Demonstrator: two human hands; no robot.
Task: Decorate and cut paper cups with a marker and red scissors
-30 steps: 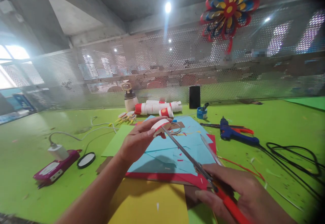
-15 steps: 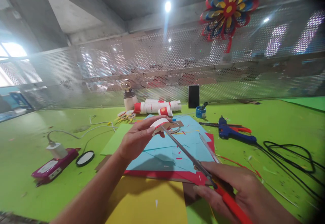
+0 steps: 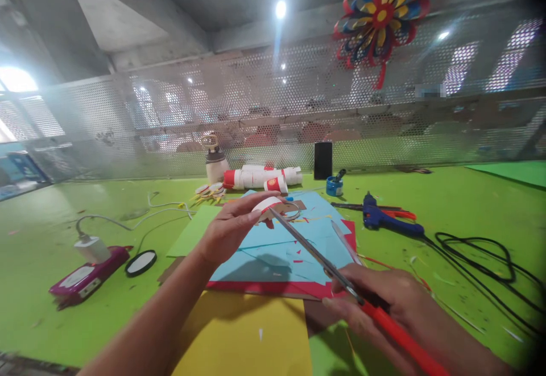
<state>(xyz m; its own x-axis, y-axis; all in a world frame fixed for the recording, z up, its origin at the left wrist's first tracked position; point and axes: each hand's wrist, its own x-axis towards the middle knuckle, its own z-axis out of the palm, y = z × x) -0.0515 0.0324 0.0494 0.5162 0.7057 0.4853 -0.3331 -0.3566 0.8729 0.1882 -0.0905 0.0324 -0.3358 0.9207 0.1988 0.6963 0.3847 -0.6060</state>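
Left hand (image 3: 226, 228): my grip grasped a curved red-and-white paper piece (image 3: 265, 205).
Right hand (image 3: 396, 296): my grip grasped red-handled scissors (image 3: 330, 269).
Blades (image 3: 294, 232): stood apart, one at the piece.

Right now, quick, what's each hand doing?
Left hand: closed, pinching a small curved white piece with a red edge.
Right hand: closed around the red-handled scissors, their tip at that piece.

Single head-worn view, facing forward and down, left hand (image 3: 228, 228) and right hand (image 3: 407, 296) near, perforated screen (image 3: 239, 100) farther off
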